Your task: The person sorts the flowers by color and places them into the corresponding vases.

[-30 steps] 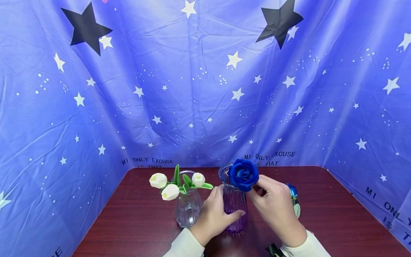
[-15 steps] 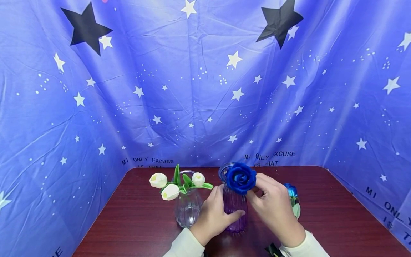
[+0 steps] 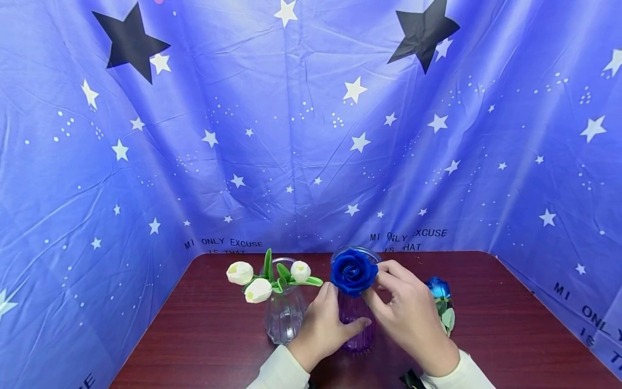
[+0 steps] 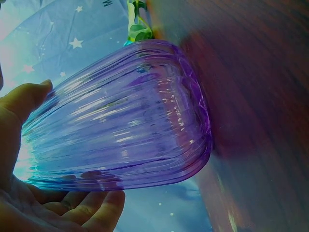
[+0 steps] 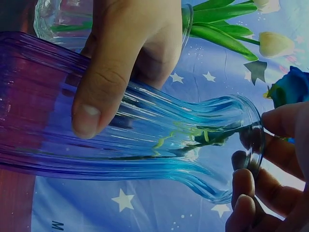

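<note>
A ribbed glass vase, purple at the base and bluish towards its flared mouth, stands on the table in the middle. My left hand grips the vase body from the left, thumb on one side and fingers on the other. At the mouth, my right hand holds a blue rose just below its bloom. The rose's dark stem runs down inside the vase in the right wrist view. The exact contact of the right fingertips with the stem is partly hidden.
Left of the vase stands a clear glass vase with white tulips. Another blue flower with green leaves lies right of my right hand. Dark leaves show by the right sleeve. A starry blue cloth surrounds the table.
The right hand and blue rose have shifted left and slightly down, so the bloom now sits over the front of the vase mouth. The left hand keeps its hold on the vase.
</note>
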The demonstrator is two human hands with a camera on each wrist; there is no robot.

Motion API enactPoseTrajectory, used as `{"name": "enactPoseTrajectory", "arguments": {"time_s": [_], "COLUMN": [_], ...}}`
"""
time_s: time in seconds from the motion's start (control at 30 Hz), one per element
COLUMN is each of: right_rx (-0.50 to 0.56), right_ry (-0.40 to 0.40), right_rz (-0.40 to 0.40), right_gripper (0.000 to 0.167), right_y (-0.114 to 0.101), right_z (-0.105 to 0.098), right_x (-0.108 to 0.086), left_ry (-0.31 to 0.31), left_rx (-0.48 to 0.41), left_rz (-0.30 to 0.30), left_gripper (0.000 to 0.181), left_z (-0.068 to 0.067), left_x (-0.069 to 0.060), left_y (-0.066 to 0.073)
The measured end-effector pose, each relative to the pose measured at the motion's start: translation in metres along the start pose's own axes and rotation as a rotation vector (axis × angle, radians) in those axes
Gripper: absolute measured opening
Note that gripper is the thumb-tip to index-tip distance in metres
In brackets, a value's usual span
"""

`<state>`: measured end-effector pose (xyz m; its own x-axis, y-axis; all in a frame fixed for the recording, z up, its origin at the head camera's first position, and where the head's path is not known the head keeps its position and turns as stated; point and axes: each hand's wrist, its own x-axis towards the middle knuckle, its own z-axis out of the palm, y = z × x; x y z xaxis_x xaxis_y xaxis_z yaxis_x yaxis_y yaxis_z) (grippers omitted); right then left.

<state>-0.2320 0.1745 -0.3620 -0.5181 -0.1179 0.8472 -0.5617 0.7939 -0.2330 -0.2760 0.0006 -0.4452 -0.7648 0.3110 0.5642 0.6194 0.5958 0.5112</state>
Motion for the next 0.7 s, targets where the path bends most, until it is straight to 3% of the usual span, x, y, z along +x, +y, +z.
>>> {"name": "enactPoseTrajectory", "arguments": {"time_s": [0.23, 0.7], "right_rx": [-0.012, -0.016], "right_ry": [-0.001, -0.018], "right_rz": [0.004, 0.004], "right_gripper": [0.008, 0.01], "right_y": [-0.0017, -0.0013], "right_z": [0.0019, 0.0028], "right_x": [-0.0003, -0.0012], "left_ry": [0.031, -0.018], "left_rx": [-0.045, -0.047], "left_rz": [0.046, -0.018], "left_gripper": [0.091, 0.09], "left_z": [0.0006, -0.0007], "left_x": [0.001, 0.0019], "left_y": [-0.0012, 0.0002]}}
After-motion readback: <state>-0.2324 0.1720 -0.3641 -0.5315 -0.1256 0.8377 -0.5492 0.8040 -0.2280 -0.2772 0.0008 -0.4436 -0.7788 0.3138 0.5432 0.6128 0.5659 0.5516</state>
